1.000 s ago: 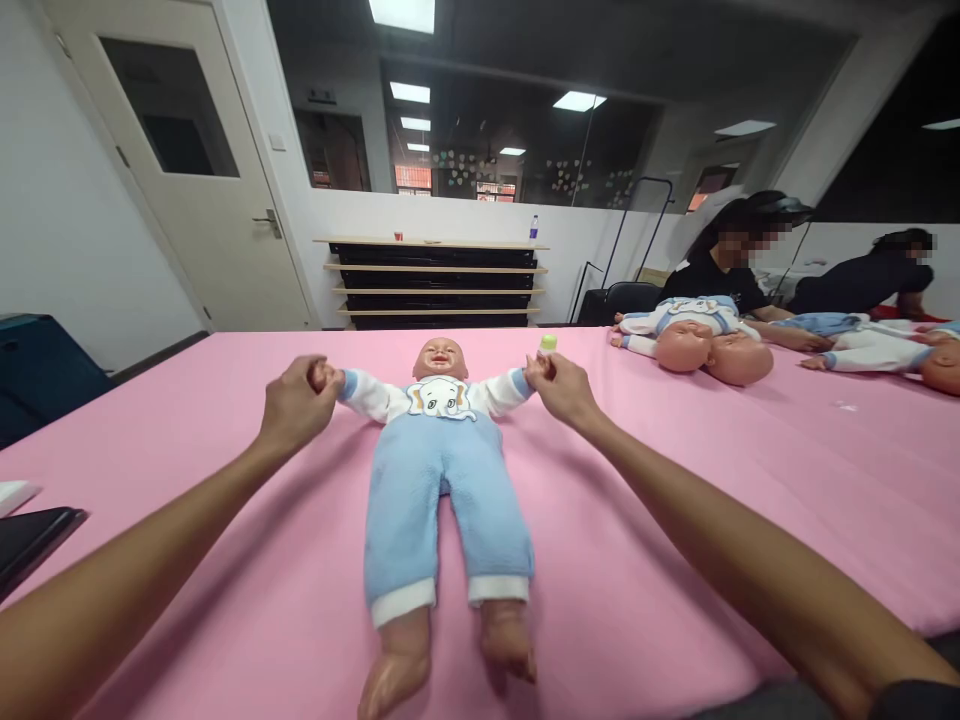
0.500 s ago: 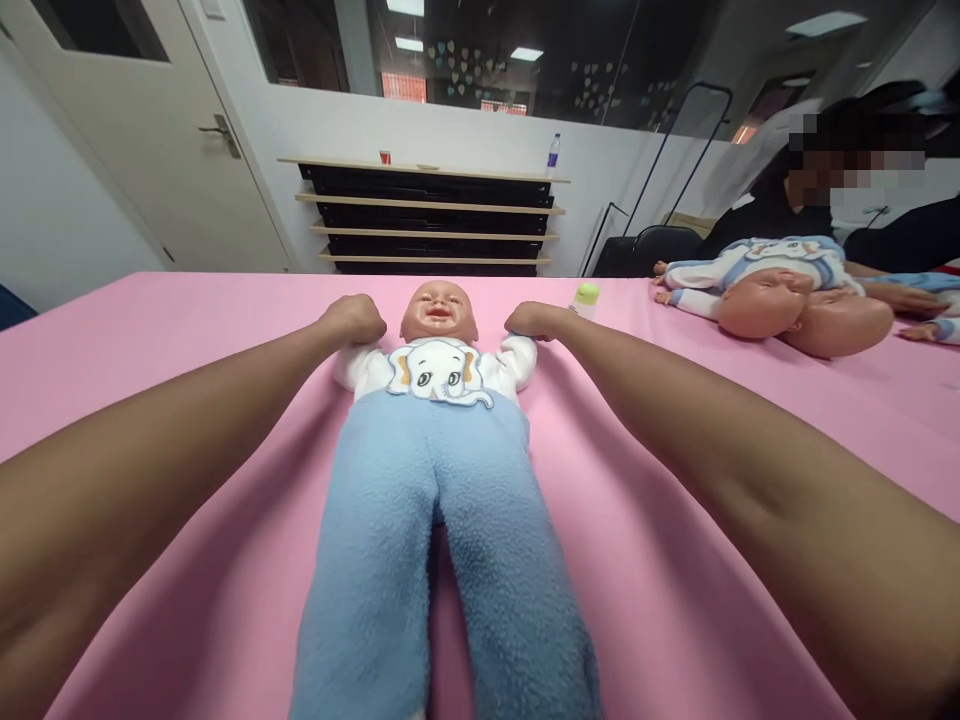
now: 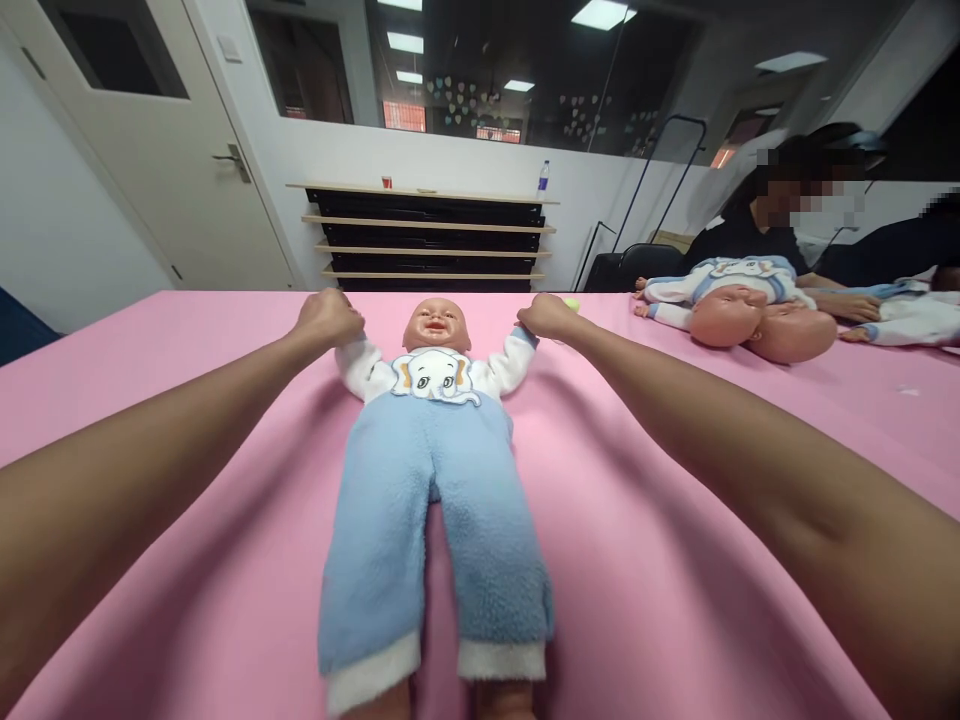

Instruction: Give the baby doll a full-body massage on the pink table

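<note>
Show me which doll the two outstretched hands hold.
The central doll: the left hand and right hand grip its arms, while the other dolls lie farther right.

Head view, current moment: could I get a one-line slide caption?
Left hand and right hand hold a smiling baby doll by its outspread arms as it lies face-up on a pink surface.

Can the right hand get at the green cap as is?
Probably not without letting go: the right hand looks closed on the doll's arm, though the green cap shows just behind that hand.
</note>
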A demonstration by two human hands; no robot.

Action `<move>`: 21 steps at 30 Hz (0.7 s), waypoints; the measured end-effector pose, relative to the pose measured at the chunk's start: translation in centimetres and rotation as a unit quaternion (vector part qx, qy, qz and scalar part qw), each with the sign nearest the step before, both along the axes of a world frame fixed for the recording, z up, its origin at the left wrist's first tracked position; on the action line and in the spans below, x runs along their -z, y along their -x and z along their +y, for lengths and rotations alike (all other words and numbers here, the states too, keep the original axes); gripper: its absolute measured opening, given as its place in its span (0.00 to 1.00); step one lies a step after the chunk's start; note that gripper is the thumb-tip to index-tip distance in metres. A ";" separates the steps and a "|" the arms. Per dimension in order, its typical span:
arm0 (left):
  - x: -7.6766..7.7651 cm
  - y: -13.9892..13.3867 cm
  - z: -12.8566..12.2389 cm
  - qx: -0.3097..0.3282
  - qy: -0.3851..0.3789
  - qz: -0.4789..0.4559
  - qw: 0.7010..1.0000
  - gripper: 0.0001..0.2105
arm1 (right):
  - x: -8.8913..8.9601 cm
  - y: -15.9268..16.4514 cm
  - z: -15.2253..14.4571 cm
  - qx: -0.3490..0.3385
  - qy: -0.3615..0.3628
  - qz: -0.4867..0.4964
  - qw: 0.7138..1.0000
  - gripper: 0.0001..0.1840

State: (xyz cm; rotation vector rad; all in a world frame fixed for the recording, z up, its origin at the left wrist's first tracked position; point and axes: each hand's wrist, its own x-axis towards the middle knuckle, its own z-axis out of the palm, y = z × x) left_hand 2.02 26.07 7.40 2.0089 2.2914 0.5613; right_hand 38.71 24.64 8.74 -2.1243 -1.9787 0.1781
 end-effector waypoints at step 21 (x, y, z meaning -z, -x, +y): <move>4.2 2.3 -23.1 0.096 0.028 0.018 0.995 0.08 | 7.7 -0.1 -25.3 -0.031 -0.065 0.089 0.993 0.13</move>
